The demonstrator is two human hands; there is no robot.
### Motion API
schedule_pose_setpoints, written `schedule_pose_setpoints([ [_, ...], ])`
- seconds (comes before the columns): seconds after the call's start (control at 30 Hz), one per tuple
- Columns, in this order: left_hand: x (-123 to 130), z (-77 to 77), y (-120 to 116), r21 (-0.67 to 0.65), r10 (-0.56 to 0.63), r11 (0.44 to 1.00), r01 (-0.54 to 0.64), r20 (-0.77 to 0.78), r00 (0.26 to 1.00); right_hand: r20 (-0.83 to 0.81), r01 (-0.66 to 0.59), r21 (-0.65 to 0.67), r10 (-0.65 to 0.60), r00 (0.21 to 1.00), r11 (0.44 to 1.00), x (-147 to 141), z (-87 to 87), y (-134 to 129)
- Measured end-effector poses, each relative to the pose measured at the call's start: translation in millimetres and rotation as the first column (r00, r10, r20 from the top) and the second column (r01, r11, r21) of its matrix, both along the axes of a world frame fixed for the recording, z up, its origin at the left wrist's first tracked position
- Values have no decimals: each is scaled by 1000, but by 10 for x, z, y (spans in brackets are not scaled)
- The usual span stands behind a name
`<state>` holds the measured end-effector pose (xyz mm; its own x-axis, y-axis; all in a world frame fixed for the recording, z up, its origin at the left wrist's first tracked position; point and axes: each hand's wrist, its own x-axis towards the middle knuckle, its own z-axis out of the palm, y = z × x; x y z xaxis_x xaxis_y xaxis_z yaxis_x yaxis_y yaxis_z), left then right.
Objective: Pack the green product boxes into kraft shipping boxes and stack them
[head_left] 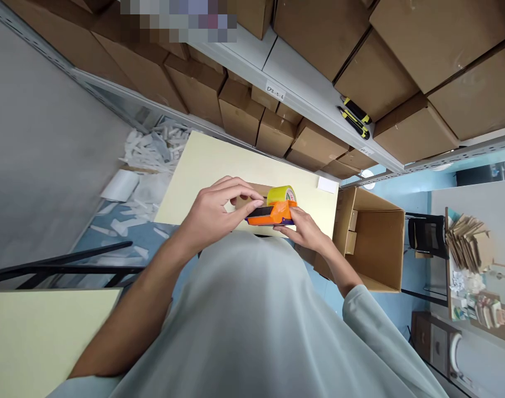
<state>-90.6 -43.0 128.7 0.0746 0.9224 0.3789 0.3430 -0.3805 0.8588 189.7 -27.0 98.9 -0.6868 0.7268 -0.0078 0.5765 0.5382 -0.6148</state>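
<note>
An orange tape dispenser [280, 212] with a roll of yellow-green tape [279, 194] on it is held just above the pale yellow table [211, 160], close to my body. My right hand [306, 229] grips its right end, thumb and fingers around the body. My left hand [219, 207] is at the dispenser's other end. Its thumb and index finger come together by the black plate, and whatever lies between the tips is too small to make out. Behind the left fingers, a brown cardboard piece [256, 189] lies on the table, partly hidden.
Shelves with several cardboard boxes [239, 110] rise behind the table. Two yellow-black box cutters [354, 121] lie on one shelf. An open carton [376, 243] stands to the right. White scraps [152, 146] and a white roll [120, 185] are at the left. A small white card [327, 184] lies at the table's right end.
</note>
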Motion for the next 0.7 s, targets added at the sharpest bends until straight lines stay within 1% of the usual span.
schedule_pose_setpoints([
  [0.07, 21, -48, -33, -6, 20, 1000, -20, 9, 1000, 1, 7, -21, -7, 1000, 1000, 15, -23, 4],
  [0.1, 37, -97, -54, -13, 40, 999, -40, 14, 999, -2, 16, -48, -17, 1000, 999, 23, -39, 4],
  [0.13, 59, -166, -80, -26, 70, 997, -69, 21, 997, -7, 28, -86, -29, 1000, 996, 33, -57, 1],
  [0.2, 123, -363, -148, -93, 145, 986, -140, 45, 988, -12, 44, -208, -47, 999, 977, 59, -95, -11],
  [0.27, 211, -613, -241, -223, 222, 954, -198, 88, 971, 16, 41, -353, -38, 999, 935, 97, -121, -21],
  [0.3, 257, -741, -292, -305, 250, 930, -204, 119, 961, 41, 33, -416, -17, 999, 909, 120, -126, -17],
  [0.4, 330, -1062, -406, -536, 332, 828, -167, 228, 915, 127, 4, -543, 78, 989, 840, 197, -102, 63],
  [0.47, 266, -1199, -403, -622, 434, 761, -186, 274, 858, 187, 7, -599, 131, 974, 801, 244, -56, 190],
  [0.53, 118, -1294, -324, -658, 544, 710, -251, 286, 789, 244, 41, -631, 149, 958, 775, 273, 1, 372],
  [0.57, 32, -1335, -262, -667, 580, 694, -272, 294, 760, 261, 56, -642, 150, 954, 765, 276, 29, 480],
  [0.63, -107, -1417, -119, -693, 612, 676, -249, 341, 713, 256, 59, -683, 163, 953, 728, 255, 72, 720],
  [0.7, -158, -1504, 23, -733, 641, 655, -183, 412, 647, 218, 44, -760, 191, 957, 648, 200, 85, 971],
])
